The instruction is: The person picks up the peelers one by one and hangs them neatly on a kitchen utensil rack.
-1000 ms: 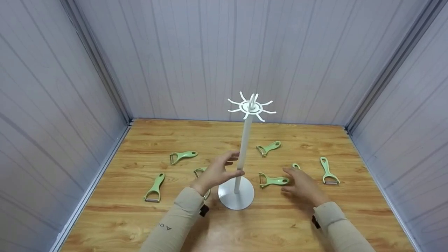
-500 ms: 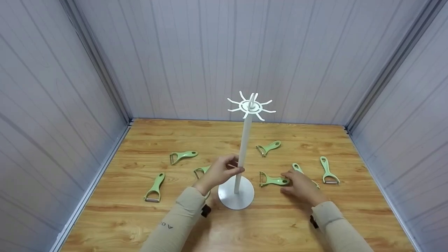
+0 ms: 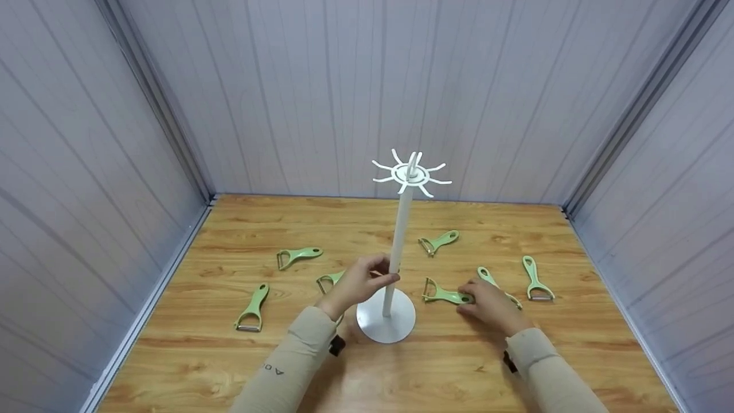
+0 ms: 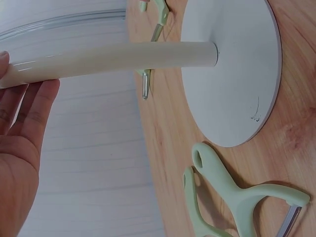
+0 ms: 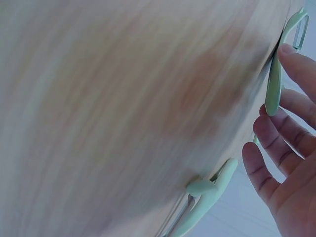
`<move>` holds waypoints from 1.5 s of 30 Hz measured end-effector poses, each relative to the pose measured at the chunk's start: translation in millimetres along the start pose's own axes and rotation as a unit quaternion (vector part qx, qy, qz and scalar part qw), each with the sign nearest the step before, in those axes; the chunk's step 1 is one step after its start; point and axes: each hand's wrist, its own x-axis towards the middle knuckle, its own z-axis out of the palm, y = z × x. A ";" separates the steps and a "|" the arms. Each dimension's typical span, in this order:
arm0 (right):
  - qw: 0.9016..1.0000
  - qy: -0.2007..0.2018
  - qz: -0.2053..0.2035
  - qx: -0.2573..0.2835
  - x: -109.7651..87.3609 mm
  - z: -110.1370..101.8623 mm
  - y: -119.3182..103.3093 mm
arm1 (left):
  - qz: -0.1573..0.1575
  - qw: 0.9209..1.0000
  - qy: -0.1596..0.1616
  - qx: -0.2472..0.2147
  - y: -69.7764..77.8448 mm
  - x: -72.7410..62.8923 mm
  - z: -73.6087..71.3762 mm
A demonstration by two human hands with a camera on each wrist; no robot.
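In the head view a white stand rises from a round base [image 3: 386, 328], its pole [image 3: 401, 229] topped by a ring of hooks [image 3: 410, 174]. My left hand [image 3: 356, 282] holds the lower pole between thumb and fingers; the left wrist view shows the fingertips against the pole [image 4: 123, 55]. To the right of the base, my right hand [image 3: 492, 304] pinches the handle end of a green peeler [image 3: 442, 293], whose blade points toward the stand. In the right wrist view thumb and fingers meet the peeler's handle [image 5: 274, 89]. Whether it is off the table cannot be told.
More green peelers lie about the wooden table [image 3: 367, 378]: one [image 3: 438, 242] behind, one [image 3: 537, 280] at right, one [image 3: 486, 274] partly behind my right hand, others [image 3: 299, 256] [image 3: 253, 308] at left. My left hand partly covers another peeler [image 3: 330, 281]. Panelled walls [image 3: 298, 97] enclose the table.
My left fingers have closed in on the pole. The right hand has moved slightly left and taken the peeler's handle; the peeler has turned a little.
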 end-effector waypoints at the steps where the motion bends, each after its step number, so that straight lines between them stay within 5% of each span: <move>1: 1.000 0.000 0.001 -0.003 1.0 -0.1 0.0 | -0.001 1.000 -0.001 0.001 0.1 0.3 -0.4; 20: 1.000 0.013 0.023 -0.010 6.1 4.3 0.4 | -0.004 1.000 -0.006 -0.004 -0.3 0.7 -0.9; 35: 0.995 0.096 0.000 0.006 0.4 -8.8 -5.7 | -0.012 1.000 -0.011 -0.003 -0.3 1.8 -1.9; 45: 0.981 0.176 -0.028 0.070 -2.5 -9.2 -3.8 | -0.012 1.000 -0.009 0.001 -0.8 2.3 -2.1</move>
